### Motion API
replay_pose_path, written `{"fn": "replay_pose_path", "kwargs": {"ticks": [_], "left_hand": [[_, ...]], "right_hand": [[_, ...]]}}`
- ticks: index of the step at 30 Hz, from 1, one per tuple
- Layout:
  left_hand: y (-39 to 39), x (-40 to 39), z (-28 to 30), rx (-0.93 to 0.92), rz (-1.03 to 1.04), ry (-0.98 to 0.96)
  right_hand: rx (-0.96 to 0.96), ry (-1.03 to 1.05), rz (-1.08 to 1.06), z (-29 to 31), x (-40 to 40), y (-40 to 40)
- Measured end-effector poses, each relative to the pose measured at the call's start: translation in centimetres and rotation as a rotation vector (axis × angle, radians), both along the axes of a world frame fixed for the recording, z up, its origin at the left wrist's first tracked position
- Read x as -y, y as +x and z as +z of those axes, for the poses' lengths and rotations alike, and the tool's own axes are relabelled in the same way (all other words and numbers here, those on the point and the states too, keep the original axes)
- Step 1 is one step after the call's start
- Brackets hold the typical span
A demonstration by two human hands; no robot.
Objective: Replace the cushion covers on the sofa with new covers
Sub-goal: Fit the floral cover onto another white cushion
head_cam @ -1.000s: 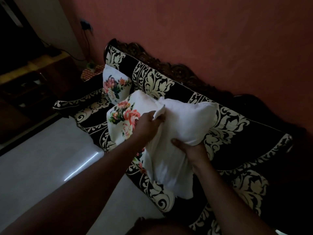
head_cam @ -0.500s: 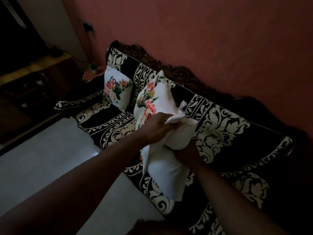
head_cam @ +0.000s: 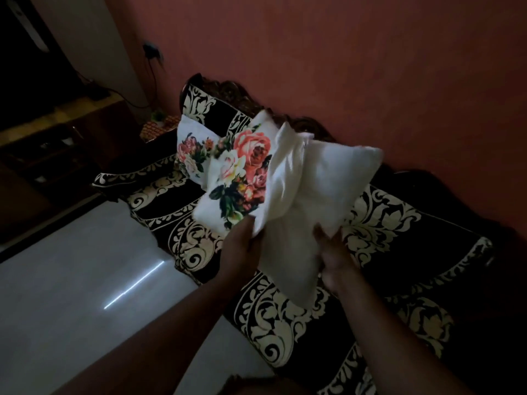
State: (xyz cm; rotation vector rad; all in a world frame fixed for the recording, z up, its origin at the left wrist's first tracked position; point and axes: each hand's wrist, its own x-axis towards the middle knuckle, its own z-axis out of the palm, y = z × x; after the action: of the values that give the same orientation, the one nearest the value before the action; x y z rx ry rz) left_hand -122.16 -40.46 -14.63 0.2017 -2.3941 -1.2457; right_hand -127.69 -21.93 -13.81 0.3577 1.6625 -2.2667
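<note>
Raised now: left hand grips floral cover; right hand cushion.

Above the patterned sofa, the left hand grips the floral cover while the right hand holds the white cushion half inside it.

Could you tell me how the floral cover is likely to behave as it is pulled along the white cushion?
The floral cover looks floppy: it bunches and folds where the left hand grips it. It probably weighs little, since it drapes loosely. The plain cushion, gripped by the right hand, dents softly, so the cover may snag at the corners.
</note>
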Motion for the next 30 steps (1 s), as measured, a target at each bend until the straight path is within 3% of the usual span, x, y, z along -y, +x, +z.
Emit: {"fn": "replay_pose_path", "kwargs": {"ticks": [3,5,8,11,15,20,23,25,28,30], "left_hand": [[-2.5,-2.0,1.9,-0.054,-0.111,-0.167],[-3.0,-2.0,2.5,-0.066,-0.181,-0.307],[-1.8,0.2,2.8,-0.031,-0.142,-0.417],[-0.1,3.1,1.1,0.104,-0.024,-0.499],[0.8,4.1,-0.2,0.346,0.029,-0.433],[1.5,0.2,0.5,0.351,-0.225,-0.363],[1.1,-2.1,2.4,0.363,-0.394,-0.278],[1.4,-3.7,3.4,0.362,-0.567,-0.238],[2.0,-4.7,3.6,0.342,-0.714,-0.178],[2.0,-3.6,3.7,0.365,-0.699,-0.376]], "right_hand": [[0.282,0.087,0.198,-1.6,2.3,2.2],[0.369,0.051,0.17,-2.4,3.7,3.4],[0.256,-0.07,-0.088,-3.1,4.3,3.7],[0.176,-0.024,-0.256,-2.1,3.8,2.8],[0.118,0.006,-0.424,-1.7,3.7,2.0],[-0.108,0.363,-0.59,-1.5,2.9,0.8],[-0.218,0.368,-0.659,-1.3,2.4,-0.1],[-0.194,0.307,-0.561,-2.6,2.3,0.0],[-0.05,0.271,-0.158,-7.7,2.1,0.1],[-0.164,0.331,-0.165,-10.4,1.3,-0.3]]}}
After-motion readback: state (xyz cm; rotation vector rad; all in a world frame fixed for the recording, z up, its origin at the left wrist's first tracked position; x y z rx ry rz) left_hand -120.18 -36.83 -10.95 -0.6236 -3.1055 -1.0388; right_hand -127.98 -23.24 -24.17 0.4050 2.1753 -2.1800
